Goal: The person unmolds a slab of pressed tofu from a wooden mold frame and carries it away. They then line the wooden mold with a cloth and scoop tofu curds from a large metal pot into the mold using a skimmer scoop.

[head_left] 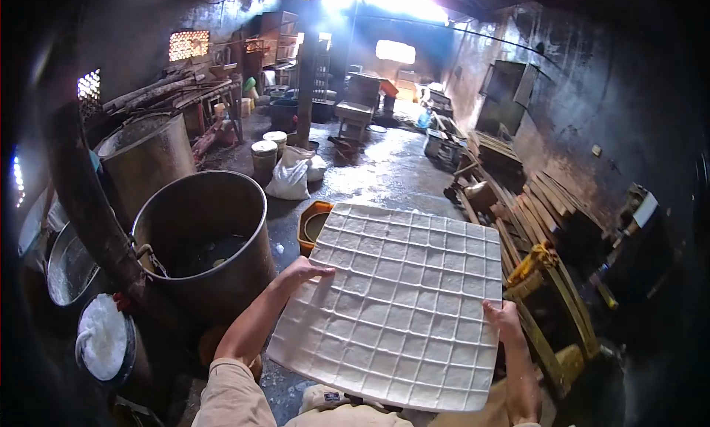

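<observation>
Before your torso, you grasp the white slab [396,305] by opposite sides, left hand [312,270] and right hand [503,317] with thumbs on top; its gridded face points up toward you, its long axis running from you toward the room.

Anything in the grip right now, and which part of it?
Yes: a white slab marked with a grid. The left hand grips its left edge, the right hand its right edge, thumbs on top.
</observation>
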Action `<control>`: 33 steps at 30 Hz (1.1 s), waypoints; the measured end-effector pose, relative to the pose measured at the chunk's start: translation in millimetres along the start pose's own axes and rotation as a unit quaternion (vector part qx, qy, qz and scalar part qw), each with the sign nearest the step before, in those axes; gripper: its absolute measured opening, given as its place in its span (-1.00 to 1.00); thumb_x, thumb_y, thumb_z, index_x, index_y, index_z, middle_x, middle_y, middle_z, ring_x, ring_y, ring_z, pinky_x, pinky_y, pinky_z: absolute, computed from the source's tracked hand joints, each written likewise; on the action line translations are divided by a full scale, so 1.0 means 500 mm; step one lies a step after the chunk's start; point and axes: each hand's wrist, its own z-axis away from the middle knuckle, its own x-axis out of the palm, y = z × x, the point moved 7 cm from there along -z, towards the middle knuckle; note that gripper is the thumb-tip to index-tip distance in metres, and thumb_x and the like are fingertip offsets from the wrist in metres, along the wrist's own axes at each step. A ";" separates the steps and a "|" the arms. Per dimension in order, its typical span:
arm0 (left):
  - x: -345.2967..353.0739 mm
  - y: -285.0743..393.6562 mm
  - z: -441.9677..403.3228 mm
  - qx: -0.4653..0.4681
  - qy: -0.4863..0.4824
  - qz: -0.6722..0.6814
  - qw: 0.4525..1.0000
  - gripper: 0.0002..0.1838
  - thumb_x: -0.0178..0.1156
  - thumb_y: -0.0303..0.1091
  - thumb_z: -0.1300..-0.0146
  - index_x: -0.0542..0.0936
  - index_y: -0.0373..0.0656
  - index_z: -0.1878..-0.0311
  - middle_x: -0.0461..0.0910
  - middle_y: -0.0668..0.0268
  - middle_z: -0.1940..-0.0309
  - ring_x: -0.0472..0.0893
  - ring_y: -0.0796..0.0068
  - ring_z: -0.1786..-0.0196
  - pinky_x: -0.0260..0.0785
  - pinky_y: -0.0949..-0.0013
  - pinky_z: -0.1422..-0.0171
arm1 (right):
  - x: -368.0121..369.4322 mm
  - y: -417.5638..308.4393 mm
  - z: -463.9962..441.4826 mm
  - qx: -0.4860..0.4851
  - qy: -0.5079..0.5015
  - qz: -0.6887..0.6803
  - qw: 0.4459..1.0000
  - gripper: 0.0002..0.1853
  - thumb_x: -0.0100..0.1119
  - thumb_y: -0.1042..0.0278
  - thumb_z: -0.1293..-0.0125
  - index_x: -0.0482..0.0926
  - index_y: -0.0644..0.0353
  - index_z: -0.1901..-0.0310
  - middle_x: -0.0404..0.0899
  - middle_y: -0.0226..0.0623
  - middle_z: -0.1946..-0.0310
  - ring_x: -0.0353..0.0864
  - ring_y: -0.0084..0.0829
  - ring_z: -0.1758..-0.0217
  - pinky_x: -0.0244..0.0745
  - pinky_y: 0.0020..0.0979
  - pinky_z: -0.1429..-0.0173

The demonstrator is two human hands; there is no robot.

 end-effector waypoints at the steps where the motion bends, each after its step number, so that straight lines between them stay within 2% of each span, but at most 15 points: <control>1: -0.066 -0.060 0.039 0.010 -0.006 0.012 1.000 -0.44 0.47 -0.06 0.24 0.62 -0.24 0.18 0.60 0.28 0.22 0.53 0.48 0.12 0.31 0.42 0.03 | 0.072 -0.013 0.061 0.016 -0.007 0.008 1.000 -0.73 0.31 0.24 -0.08 0.57 0.30 0.34 0.52 -0.45 0.50 0.40 -0.62 0.48 0.33 -0.51 0.39; 3: -0.082 -0.043 -0.078 0.018 0.008 0.010 1.000 -0.46 0.46 -0.03 0.22 0.63 -0.20 0.19 0.61 0.30 0.23 0.53 0.47 0.12 0.31 0.42 0.03 | 0.101 -0.025 -0.085 0.008 -0.027 0.001 1.000 -0.72 0.30 0.23 -0.08 0.57 0.31 0.33 0.53 -0.44 0.50 0.40 -0.62 0.49 0.33 -0.51 0.39; 6: -0.085 -0.003 -0.323 0.019 0.020 -0.018 0.999 -0.16 0.44 0.25 0.41 0.59 -0.43 0.28 0.56 0.10 0.27 0.52 0.41 0.24 0.35 0.40 0.18 | 0.137 -0.047 -0.337 0.000 -0.034 -0.031 0.999 -0.72 0.29 0.23 -0.09 0.57 0.31 0.32 0.54 -0.41 0.49 0.42 -0.61 0.51 0.33 -0.50 0.42; 9: -0.090 0.116 -0.450 -0.035 0.050 -0.053 0.997 -0.29 0.45 0.12 0.31 0.60 -0.40 0.28 0.58 0.20 0.31 0.54 0.46 0.26 0.37 0.41 0.21 | 0.158 -0.054 -0.583 -0.039 -0.046 -0.023 0.998 -0.71 0.31 0.26 -0.06 0.57 0.31 0.28 0.56 -0.38 0.45 0.48 -0.57 0.44 0.35 -0.49 0.38; 12: -0.086 0.104 -0.829 0.073 0.029 -0.043 0.996 -0.36 0.46 0.04 0.27 0.60 -0.38 0.28 0.60 0.25 0.33 0.55 0.49 0.29 0.38 0.40 0.23 | 0.145 -0.090 -0.837 -0.023 -0.001 0.029 0.999 -0.74 0.30 0.29 -0.06 0.58 0.28 0.27 0.55 -0.44 0.40 0.45 -0.60 0.38 0.33 -0.50 0.29; 13: -0.087 0.065 -0.968 -0.006 0.027 -0.059 0.998 -0.35 0.48 0.04 0.30 0.61 -0.38 0.28 0.60 0.25 0.32 0.55 0.52 0.31 0.39 0.39 0.24 | 0.139 -0.094 -0.913 0.012 -0.025 -0.012 1.000 -0.71 0.32 0.31 -0.04 0.58 0.30 0.24 0.56 -0.41 0.39 0.48 -0.60 0.36 0.34 -0.51 0.26; 14: -0.070 0.102 -1.042 0.009 -0.005 -0.004 1.000 -0.37 0.49 0.03 0.32 0.62 -0.36 0.31 0.60 0.26 0.35 0.54 0.53 0.32 0.38 0.40 0.25 | 0.119 -0.096 -0.995 0.016 -0.026 -0.009 1.000 -0.71 0.32 0.31 -0.04 0.58 0.30 0.24 0.56 -0.41 0.39 0.48 -0.60 0.36 0.34 -0.51 0.26; 16: -0.088 0.180 -1.037 0.039 0.000 -0.025 0.999 -0.35 0.45 0.14 0.32 0.64 -0.33 0.37 0.61 0.23 0.37 0.54 0.50 0.40 0.39 0.39 0.30 | 0.121 -0.128 -1.046 -0.064 -0.001 0.030 0.997 -0.70 0.35 0.27 -0.02 0.57 0.31 0.29 0.56 -0.37 0.45 0.46 -0.57 0.44 0.32 -0.48 0.34; 18: -0.077 0.251 -1.116 -0.008 -0.004 -0.068 0.998 -0.34 0.44 0.15 0.32 0.64 -0.33 0.35 0.60 0.20 0.36 0.55 0.47 0.37 0.41 0.35 0.28 | 0.119 -0.163 -1.135 -0.020 0.008 0.007 1.000 -0.74 0.31 0.27 -0.06 0.58 0.32 0.34 0.56 -0.39 0.47 0.44 -0.59 0.45 0.31 -0.48 0.35; 23: -0.054 0.313 -1.548 0.028 0.030 -0.069 0.997 -0.17 0.45 0.24 0.44 0.61 -0.43 0.30 0.57 0.05 0.25 0.55 0.30 0.21 0.36 0.32 0.05 | 0.138 -0.164 -1.544 -0.029 0.001 0.033 0.999 -0.74 0.29 0.26 -0.08 0.58 0.31 0.33 0.55 -0.40 0.45 0.43 -0.59 0.44 0.30 -0.49 0.30; 28: -0.092 0.383 -1.858 0.025 0.016 -0.081 0.996 -0.18 0.45 0.22 0.42 0.60 -0.44 0.28 0.57 0.04 0.25 0.55 0.31 0.18 0.36 0.29 0.04 | 0.188 -0.166 -1.864 -0.012 0.008 0.040 0.999 -0.77 0.28 0.31 -0.09 0.58 0.30 0.31 0.54 -0.44 0.46 0.43 -0.60 0.41 0.30 -0.47 0.28; 30: -0.104 0.408 -2.011 -0.003 0.064 -0.071 0.995 -0.21 0.45 0.19 0.39 0.61 -0.41 0.27 0.58 0.09 0.26 0.55 0.33 0.19 0.36 0.34 0.05 | 0.196 -0.206 -2.030 -0.013 -0.017 0.040 0.999 -0.77 0.29 0.26 -0.09 0.57 0.27 0.38 0.48 -0.50 0.51 0.35 -0.64 0.50 0.26 -0.50 0.39; 31: -0.082 0.477 -2.161 0.056 -0.010 0.012 0.998 -0.28 0.46 0.14 0.37 0.63 -0.33 0.25 0.59 0.15 0.24 0.55 0.36 0.18 0.35 0.39 0.05 | 0.190 -0.223 -2.203 -0.013 -0.015 0.054 0.998 -0.77 0.29 0.26 -0.09 0.57 0.28 0.38 0.49 -0.49 0.50 0.36 -0.63 0.49 0.26 -0.49 0.38; 32: -0.103 0.490 -2.243 0.032 0.022 -0.007 0.999 -0.38 0.45 0.08 0.29 0.64 -0.23 0.22 0.61 0.25 0.22 0.55 0.43 0.15 0.35 0.44 0.05 | 0.206 -0.231 -2.308 -0.018 -0.015 0.062 0.998 -0.76 0.28 0.26 -0.09 0.57 0.29 0.38 0.50 -0.48 0.49 0.36 -0.63 0.49 0.27 -0.48 0.38; 33: -0.123 0.528 -2.228 0.036 0.025 -0.004 0.999 -0.42 0.45 0.04 0.26 0.64 -0.20 0.22 0.61 0.28 0.21 0.55 0.47 0.14 0.35 0.46 0.04 | 0.229 -0.234 -2.344 -0.027 -0.024 0.048 0.998 -0.77 0.28 0.27 -0.09 0.58 0.30 0.38 0.51 -0.45 0.48 0.39 -0.61 0.47 0.28 -0.46 0.37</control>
